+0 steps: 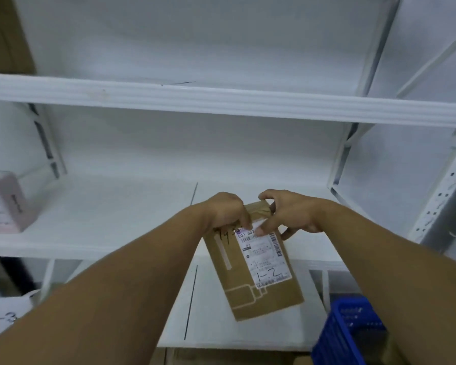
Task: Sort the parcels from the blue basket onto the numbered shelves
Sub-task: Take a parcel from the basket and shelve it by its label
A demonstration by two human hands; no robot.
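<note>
A flat brown parcel [258, 275] with a white shipping label, handwritten "1-2", hangs in front of the white shelves. My left hand [227, 209] grips its top left edge, fingers curled over the label's top. My right hand [287, 214] pinches the parcel's top right corner. The parcel tilts, its lower end toward me, over the edge of the middle shelf [116, 214]. The blue basket [350, 335] shows at the lower right, partly behind my right forearm.
A pink box [5, 204] stands at the left end of the middle shelf. A white bag marked "1-3" [3, 317] lies on the lower shelf at left. An upper shelf rail [221, 98] crosses above. A perforated metal upright [442, 196] stands at right.
</note>
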